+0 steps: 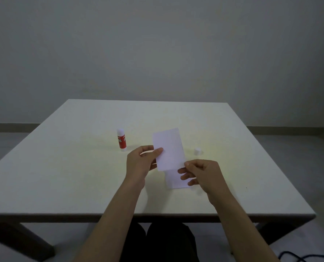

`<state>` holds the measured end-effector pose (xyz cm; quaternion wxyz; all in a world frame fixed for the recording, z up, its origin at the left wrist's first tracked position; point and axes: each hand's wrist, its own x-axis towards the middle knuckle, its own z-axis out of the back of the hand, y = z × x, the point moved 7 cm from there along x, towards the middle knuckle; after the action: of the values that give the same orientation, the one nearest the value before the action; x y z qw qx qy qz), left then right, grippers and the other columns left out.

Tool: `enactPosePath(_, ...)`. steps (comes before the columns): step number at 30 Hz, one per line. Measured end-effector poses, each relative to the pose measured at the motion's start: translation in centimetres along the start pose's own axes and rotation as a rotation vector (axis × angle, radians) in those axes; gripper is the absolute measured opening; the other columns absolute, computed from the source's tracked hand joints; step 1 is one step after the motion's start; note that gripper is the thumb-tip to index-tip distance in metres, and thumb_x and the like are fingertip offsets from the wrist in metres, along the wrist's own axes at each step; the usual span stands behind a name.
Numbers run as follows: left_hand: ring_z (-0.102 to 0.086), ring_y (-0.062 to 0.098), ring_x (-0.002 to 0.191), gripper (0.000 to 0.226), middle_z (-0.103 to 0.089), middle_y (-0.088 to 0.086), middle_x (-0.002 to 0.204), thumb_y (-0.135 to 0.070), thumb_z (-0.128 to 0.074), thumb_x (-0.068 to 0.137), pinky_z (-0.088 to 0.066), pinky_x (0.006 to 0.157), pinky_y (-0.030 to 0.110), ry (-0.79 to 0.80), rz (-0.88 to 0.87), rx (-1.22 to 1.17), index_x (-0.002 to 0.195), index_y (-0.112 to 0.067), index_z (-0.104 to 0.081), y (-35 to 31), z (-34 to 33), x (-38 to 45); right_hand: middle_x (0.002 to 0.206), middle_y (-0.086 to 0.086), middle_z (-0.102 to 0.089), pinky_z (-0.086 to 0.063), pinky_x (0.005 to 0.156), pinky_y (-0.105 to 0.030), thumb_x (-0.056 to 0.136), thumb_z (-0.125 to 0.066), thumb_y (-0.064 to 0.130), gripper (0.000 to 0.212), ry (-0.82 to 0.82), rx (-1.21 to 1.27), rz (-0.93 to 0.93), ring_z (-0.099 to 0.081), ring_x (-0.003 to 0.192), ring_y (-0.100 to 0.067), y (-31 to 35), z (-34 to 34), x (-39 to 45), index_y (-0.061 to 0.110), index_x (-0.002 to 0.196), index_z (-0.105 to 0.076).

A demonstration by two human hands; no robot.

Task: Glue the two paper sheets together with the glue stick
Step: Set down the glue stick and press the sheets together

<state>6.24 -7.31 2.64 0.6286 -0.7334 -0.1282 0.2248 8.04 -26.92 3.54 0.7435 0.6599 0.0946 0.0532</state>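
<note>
Both bare hands work above the middle of the square white tabletop (62, 167). The left hand (141, 163) pinches the left edge of the upper white rectangular paper sheet (169, 148), thumb on its face and fingers behind. The right hand (200, 174) grips the same sheet at its lower right corner, thumb on top, fingers curled beneath. The sheet is held raised and tilted, its far end pointing away from the person.

The second white paper sheet (173, 179) lies flat on the table directly under the hands; the raised sheet and the right fingers cover most of it, leaving only its near part visible.

The red-and-white cylindrical glue stick (121, 140) stands upright to the left of the sheets, apart from the left hand, uncapped (white glue end exposed at the top). Its small white plastic cap (197, 151) sits on the table to the right of the raised sheet, just beyond the right hand.

A dark cable (299, 257) lies on the floor at lower right, clear of the work area
</note>
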Motion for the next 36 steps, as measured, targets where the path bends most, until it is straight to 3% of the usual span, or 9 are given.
enactPosePath(4,-0.065,0.015,0.06,0.019,-0.071,0.004,0.069,-0.018,-0.082,0.068,-0.052,0.059,0.024,-0.023,0.013,0.078,0.071,-0.008,-0.066,1.2,-0.4,0.1,0.065,-0.001,-0.073,-0.045,0.046,-0.021,0.085,-0.066,0.01,0.014,0.052,-0.089,-0.07,-0.062,0.052,-0.011,-1.1,1.0,0.7,0.009,0.072,-0.071)
enactPosePath(8,-0.064,0.006,0.055,0.021,-0.07,-0.007,0.06,-0.027,-0.08,0.07,-0.046,0.056,0.023,-0.01,-0.003,0.198,0.059,-0.016,-0.066,2.5,-1.0,0.0,0.056,-0.002,-0.064,-0.04,0.042,-0.02,0.083,-0.068,0.007,0.019,0.036,-0.109,-0.106,-0.053,0.045,-0.011,-1.8,2.1,1.7,0.006,0.064,-0.066)
enactPosePath(17,-0.069,0.013,0.057,0.025,-0.071,-0.004,0.058,-0.032,-0.078,0.07,-0.05,0.063,0.027,0.044,-0.104,0.584,0.055,-0.016,-0.066,3.5,-1.5,0.9,0.042,-0.004,-0.056,-0.032,0.033,-0.019,0.08,-0.067,0.006,0.02,-0.022,-0.239,-0.159,-0.041,0.029,-0.012,-4.9,2.5,2.1,0.001,0.06,-0.064)
enactPosePath(23,-0.055,0.007,0.054,0.03,-0.063,-0.014,0.054,-0.038,-0.077,0.069,-0.036,0.052,0.022,0.021,-0.118,0.717,0.05,-0.023,-0.059,3.6,-1.7,1.1,0.042,-0.007,-0.055,-0.036,0.033,-0.018,0.079,-0.065,0.005,0.023,-0.051,-0.369,-0.119,-0.044,0.027,-0.013,-4.9,2.3,2.4,0.003,0.057,-0.062)
enactPosePath(30,-0.053,0.007,0.055,0.03,-0.061,-0.015,0.057,-0.039,-0.076,0.069,-0.031,0.05,0.021,0.008,-0.127,0.782,0.05,-0.026,-0.057,3.7,-1.8,0.9,0.044,-0.007,-0.055,-0.039,0.031,-0.017,0.077,-0.063,-0.001,0.014,-0.068,-0.41,-0.094,-0.043,0.023,-0.005,-4.7,2.1,2.4,-0.009,0.067,-0.063)
enactPosePath(36,-0.054,0.007,0.057,0.03,-0.058,-0.016,0.057,-0.04,-0.077,0.069,-0.032,0.05,0.021,0.002,-0.166,0.829,0.051,-0.026,-0.057,3.7,-1.9,1.0,0.05,-0.01,-0.055,-0.042,0.033,-0.021,0.075,-0.059,-0.004,0.01,-0.063,-0.488,-0.051,-0.045,0.026,-0.005,-4.3,1.6,2.2,-0.009,0.066,-0.06)
